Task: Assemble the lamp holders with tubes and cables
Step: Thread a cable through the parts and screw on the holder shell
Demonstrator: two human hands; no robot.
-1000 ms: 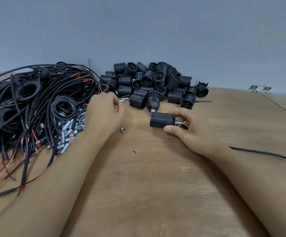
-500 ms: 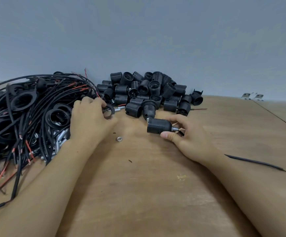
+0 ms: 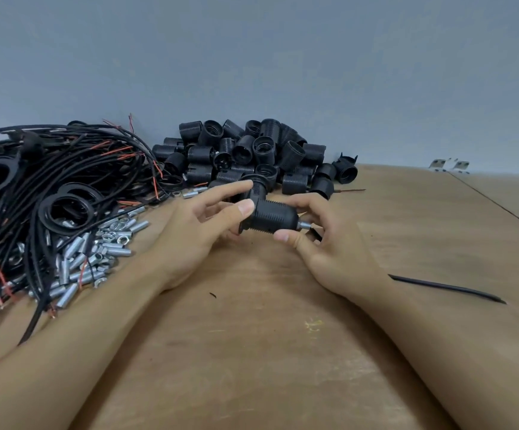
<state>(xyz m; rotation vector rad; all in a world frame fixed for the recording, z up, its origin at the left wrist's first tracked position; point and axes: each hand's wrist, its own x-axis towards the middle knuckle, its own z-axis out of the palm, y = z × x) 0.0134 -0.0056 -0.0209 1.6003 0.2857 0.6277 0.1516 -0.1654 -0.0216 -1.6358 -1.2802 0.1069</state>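
A black ribbed lamp holder (image 3: 275, 217) lies sideways between both hands, just above the wooden table (image 3: 252, 352). A short metal tube (image 3: 304, 225) sticks out of its right end. My right hand (image 3: 326, 249) grips the holder's right end, thumb below and fingers over the top. My left hand (image 3: 199, 231) pinches the holder's left end between thumb and fingers. Whether it also holds a black ring there is unclear. A cable (image 3: 447, 287) runs out from under my right forearm.
A pile of black lamp holders (image 3: 258, 153) sits against the grey wall. A tangle of black cables with rings (image 3: 50, 187) fills the left. Loose metal tubes and nuts (image 3: 97, 252) lie beside it. Two small metal brackets (image 3: 450, 165) are at far right.
My left hand left the cable pile and came right to the lamp holder, now pinching its left end. The right hand kept its hold on the holder.
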